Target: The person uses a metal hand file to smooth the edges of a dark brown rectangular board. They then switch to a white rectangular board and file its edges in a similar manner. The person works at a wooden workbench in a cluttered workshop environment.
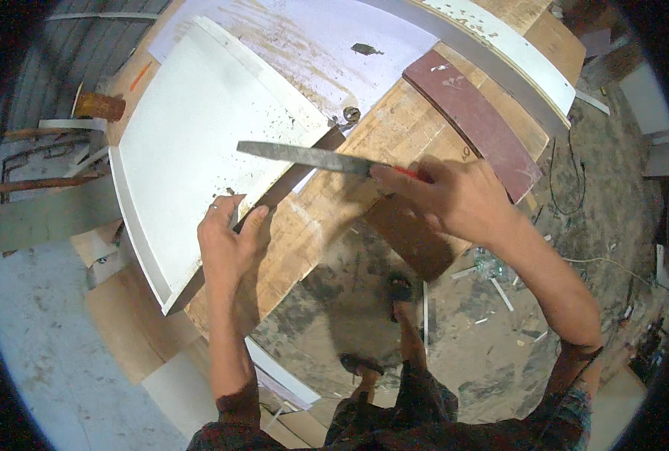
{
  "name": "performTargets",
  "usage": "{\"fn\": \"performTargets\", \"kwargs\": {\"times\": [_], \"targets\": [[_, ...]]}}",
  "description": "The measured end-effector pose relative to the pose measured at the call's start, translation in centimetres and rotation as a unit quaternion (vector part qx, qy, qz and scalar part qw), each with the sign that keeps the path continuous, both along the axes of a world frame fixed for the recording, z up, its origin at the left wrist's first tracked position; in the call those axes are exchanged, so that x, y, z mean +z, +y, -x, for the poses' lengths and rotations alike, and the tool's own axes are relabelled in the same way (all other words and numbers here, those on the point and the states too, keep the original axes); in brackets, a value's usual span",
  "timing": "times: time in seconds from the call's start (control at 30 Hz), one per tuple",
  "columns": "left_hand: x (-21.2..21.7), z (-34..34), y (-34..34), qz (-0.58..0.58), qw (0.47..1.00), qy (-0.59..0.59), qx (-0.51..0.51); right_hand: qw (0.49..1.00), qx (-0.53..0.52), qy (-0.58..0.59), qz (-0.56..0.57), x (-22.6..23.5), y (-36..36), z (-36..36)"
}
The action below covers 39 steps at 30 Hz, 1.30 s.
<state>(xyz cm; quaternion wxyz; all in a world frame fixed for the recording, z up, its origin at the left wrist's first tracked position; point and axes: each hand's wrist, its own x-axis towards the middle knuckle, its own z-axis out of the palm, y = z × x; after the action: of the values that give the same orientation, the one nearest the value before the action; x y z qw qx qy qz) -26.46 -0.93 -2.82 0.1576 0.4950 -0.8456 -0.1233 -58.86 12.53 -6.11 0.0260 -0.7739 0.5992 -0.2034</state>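
Observation:
In my right hand (pixel 466 197) is a flat metal file (pixel 308 156) with a red handle, the fingers wrapped round it. Its blade points left, across the near edge of a white panel (pixel 180 128); whether it touches the panel I cannot tell. This panel is tray-like, with raised strips along its sides and a dark brown outer face along the near edge. My left hand (pixel 228 244) grips that edge, thumb on the near side and fingers over the top. Dark crumbs lie on the white surface near the fingers and below the far strip.
The wooden workbench (pixel 417 116) carries a maroon board (pixel 473 113), a long white board (pixel 511 45) along its far right and a pale sheet (pixel 304 37) dusted with brown. A rusty can (pixel 100 106) is at the left. Offcuts and a cable litter the floor (pixel 454 338) around my feet.

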Motion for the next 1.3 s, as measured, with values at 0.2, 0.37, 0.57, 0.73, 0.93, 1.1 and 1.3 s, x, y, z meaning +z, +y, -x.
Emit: {"fn": "performTargets", "kwargs": {"times": [0.2, 0.37, 0.57, 0.73, 0.93, 1.1, 1.3], "targets": [[0.1, 0.4, 0.0, -0.014, 1.000, 0.019, 0.017, 0.998, -0.063, -0.004, 0.025, 0.6, -4.7, 0.9], [0.4, 0.3, 0.2, -0.009, 1.000, 0.005, 0.019, 0.993, -0.055, -0.057, -0.084, 0.8, 0.0, -0.3], [0.3, 0.7, 0.1, -0.013, 1.000, 0.015, 0.020, 0.993, -0.110, -0.049, -0.017, 1.9, -4.3, -0.3], [0.9, 0.6, -0.8, -0.090, 0.977, 0.193, 0.009, 0.920, -0.208, -0.331, -0.007, -1.6, 2.3, 2.6], [6.0, 13.3, -4.7, 0.098, 0.957, -0.062, -0.268, 0.862, -0.146, -0.483, 0.057, -2.6, 6.1, -0.9], [5.5, 20.2, -7.7, -0.046, 0.889, -0.361, -0.277, 0.872, -0.161, -0.447, 0.118, -3.3, 6.3, -1.1], [4.7, 22.1, -12.3, 0.023, 0.895, -0.304, -0.326, 0.824, -0.194, -0.524, 0.093, -3.2, 6.7, -0.7]]}}
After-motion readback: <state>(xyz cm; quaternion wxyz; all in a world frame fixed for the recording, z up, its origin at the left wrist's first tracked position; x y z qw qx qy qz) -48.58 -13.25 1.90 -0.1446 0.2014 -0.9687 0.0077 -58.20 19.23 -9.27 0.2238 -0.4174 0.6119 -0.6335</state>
